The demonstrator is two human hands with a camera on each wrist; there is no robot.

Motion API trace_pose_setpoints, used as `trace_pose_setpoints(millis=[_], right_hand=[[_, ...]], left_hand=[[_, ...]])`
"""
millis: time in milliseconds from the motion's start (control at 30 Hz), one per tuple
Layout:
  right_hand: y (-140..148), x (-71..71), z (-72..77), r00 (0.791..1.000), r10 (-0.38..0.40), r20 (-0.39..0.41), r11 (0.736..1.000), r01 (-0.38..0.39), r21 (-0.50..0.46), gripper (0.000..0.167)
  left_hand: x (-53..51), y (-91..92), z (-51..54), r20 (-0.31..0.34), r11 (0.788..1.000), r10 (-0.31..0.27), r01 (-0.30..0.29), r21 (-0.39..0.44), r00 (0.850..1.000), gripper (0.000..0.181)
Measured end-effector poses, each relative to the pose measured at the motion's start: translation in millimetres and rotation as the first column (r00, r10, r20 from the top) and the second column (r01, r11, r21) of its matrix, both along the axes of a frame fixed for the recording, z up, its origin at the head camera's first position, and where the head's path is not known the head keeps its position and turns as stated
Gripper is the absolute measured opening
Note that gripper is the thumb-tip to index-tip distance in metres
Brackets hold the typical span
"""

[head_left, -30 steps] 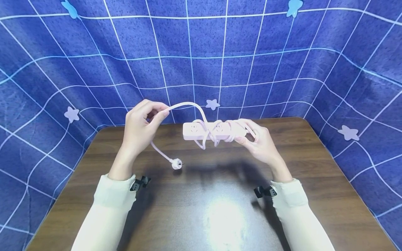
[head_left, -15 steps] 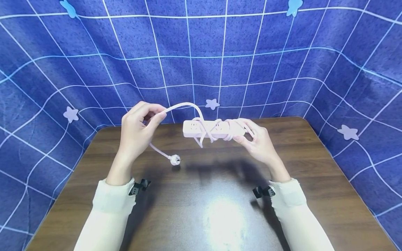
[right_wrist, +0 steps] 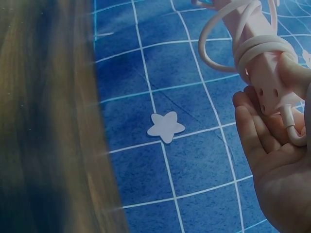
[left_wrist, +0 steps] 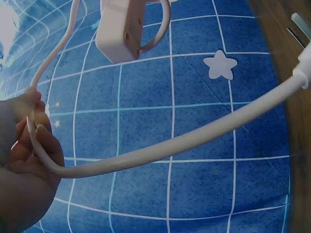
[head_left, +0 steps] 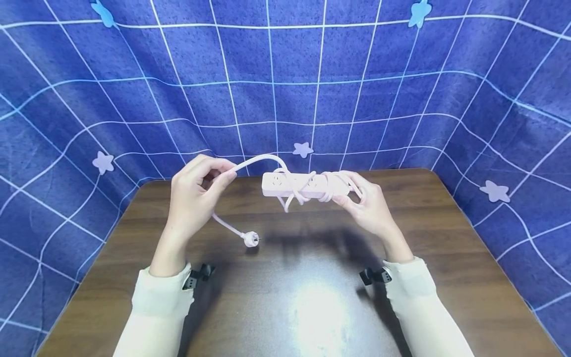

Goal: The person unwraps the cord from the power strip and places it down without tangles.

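Note:
A pale pink power strip (head_left: pixel 285 184) is held level above the table, its cord (head_left: pixel 263 157) wound round it in loose loops. My right hand (head_left: pixel 368 203) grips the strip's right end, thumb in front; the right wrist view shows the power strip (right_wrist: pixel 265 73) with tight coils near the thumb. With thumb and fingertips my left hand (head_left: pixel 196 193) pinches the cord, which arches from there to the strip. Below that hand the cord's free end hangs with a plug (head_left: pixel 251 239). In the left wrist view the cord (left_wrist: pixel 160 148) runs from the left hand (left_wrist: pixel 34 160) across the picture.
A brown wooden table (head_left: pixel 285 297) lies beneath both hands, with a bright glare near its front. Behind it and at both sides hangs a blue curtain (head_left: pixel 294 99) with white grid lines and star shapes. Small black devices sit at both cuffs.
The left hand has shifted slightly left and down with the cord, and the cord's arch is lower. The loops hang a little differently on the strip. The right hand keeps its grip.

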State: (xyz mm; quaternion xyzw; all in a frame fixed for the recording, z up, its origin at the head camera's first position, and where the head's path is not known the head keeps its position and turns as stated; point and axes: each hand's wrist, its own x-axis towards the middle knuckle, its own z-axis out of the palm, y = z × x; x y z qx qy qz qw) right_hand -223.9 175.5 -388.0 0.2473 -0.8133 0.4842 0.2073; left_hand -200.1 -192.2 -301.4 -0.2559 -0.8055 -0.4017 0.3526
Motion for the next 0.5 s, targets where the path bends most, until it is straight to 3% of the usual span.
trace_pose_setpoints(millis=[500], right_hand=[[5,15.5,-1.1,1.0,-0.019,0.015,1.0,0.02,-0.009,0.047]], left_hand=[[14.1,-4.9,-14.7,0.058,1.0,0.003,-0.004,0.026,0.998,0.014]])
